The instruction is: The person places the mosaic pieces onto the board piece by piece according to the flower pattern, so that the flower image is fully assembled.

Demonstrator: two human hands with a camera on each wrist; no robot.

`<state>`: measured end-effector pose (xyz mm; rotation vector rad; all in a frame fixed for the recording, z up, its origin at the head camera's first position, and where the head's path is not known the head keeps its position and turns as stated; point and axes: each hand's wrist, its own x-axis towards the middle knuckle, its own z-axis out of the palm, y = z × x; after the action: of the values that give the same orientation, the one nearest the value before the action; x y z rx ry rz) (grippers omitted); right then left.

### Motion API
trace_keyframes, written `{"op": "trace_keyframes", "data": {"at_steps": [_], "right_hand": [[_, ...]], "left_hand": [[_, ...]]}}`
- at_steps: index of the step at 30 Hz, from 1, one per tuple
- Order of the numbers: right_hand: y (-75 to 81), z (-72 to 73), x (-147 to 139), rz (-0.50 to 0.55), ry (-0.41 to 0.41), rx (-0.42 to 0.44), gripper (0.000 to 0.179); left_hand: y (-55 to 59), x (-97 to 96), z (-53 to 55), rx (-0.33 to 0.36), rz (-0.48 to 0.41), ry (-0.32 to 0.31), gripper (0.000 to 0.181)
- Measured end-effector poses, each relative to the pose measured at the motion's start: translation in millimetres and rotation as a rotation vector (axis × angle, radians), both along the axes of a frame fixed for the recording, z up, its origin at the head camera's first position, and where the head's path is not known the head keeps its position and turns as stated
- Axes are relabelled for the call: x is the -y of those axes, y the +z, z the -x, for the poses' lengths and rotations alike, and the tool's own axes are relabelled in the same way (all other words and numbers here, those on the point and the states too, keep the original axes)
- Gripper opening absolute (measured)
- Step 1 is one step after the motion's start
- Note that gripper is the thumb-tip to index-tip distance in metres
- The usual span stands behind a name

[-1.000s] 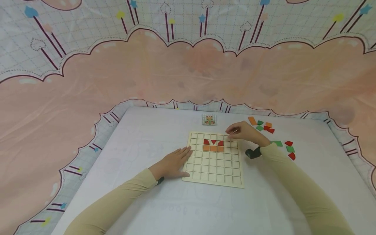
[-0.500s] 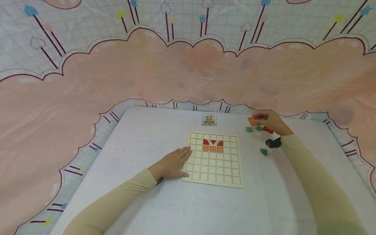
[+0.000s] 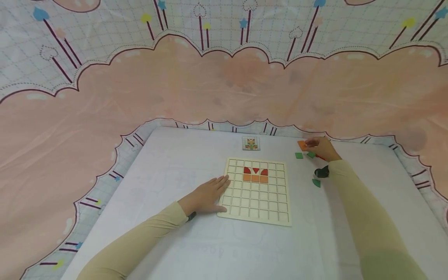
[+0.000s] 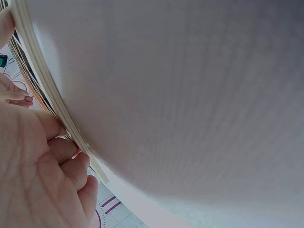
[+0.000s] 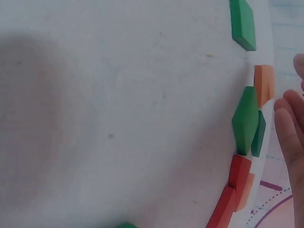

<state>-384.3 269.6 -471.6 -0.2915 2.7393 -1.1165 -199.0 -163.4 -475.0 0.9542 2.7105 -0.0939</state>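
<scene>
I log hands well apart: the left hand (image 3: 204,195) rests, thumb spread, on the left edge of the grid board (image 3: 253,203) lying on the white table (image 3: 175,155), the right hand (image 3: 324,148) is at the orange tile (image 3: 301,146), whether gripping I cannot tell.

Right hand (image 5: 290,130) at right edge, near orange block (image 5: 262,85); green block (image 5: 244,121) just beside it; red blocks (image 5: 240,170) lower.
</scene>
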Motion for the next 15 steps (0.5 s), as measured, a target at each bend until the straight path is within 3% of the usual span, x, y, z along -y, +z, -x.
{"op": "trace_keyframes", "data": {"at_steps": [6,15], "right_hand": [[-4.3,2.6,2,-0.042,-0.001,-0.002,0.041],[-4.3,0.4,12,-0.105,-0.049,0.096,0.044]], "left_hand": [[1.4,-0.6,-0.3,-0.004,0.001,-0.002,0.092],[1.7,-0.1,0.3,-0.008,0.000,-0.008,0.093]]}}
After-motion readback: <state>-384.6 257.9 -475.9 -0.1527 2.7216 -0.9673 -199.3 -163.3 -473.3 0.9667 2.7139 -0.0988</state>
